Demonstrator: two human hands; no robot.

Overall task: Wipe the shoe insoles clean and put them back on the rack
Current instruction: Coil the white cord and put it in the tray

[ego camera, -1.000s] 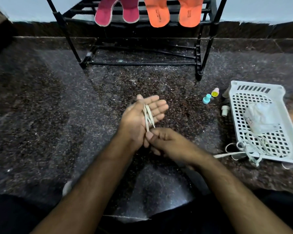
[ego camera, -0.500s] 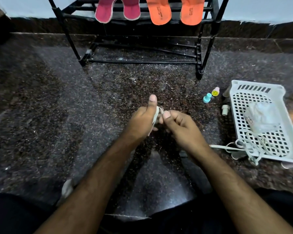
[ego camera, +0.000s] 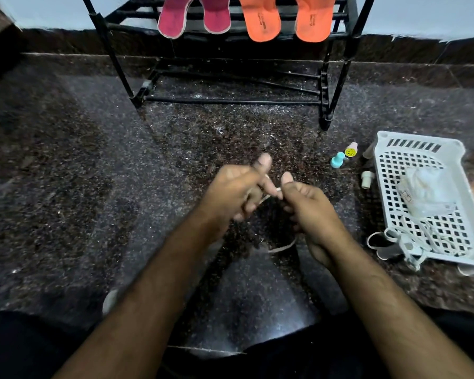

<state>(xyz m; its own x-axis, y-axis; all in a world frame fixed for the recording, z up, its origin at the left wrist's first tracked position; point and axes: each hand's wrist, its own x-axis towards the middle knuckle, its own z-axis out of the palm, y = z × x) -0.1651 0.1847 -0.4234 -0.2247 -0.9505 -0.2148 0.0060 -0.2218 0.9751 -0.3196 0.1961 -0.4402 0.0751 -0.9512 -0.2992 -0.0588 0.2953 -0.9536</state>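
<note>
Both hands, left hand (ego camera: 236,191) and right hand (ego camera: 309,207), are pinching one white lace (ego camera: 278,190); four insoles are lying on the rack (ego camera: 337,77): two pink insoles (ego camera: 195,17), two orange insoles (ego camera: 286,19).

Dim, soft motion blur, wide-angle edge distortion

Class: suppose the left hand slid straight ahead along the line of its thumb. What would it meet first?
Probably bare floor first, then the rack's bottom bar; the left hand points up-frame toward it. Depth is unclear.

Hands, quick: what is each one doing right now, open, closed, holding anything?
Left hand: fingers curled, pinching a pale lace.
Right hand: fingers curled, pinching the same lace, whose loop hangs below.
</note>
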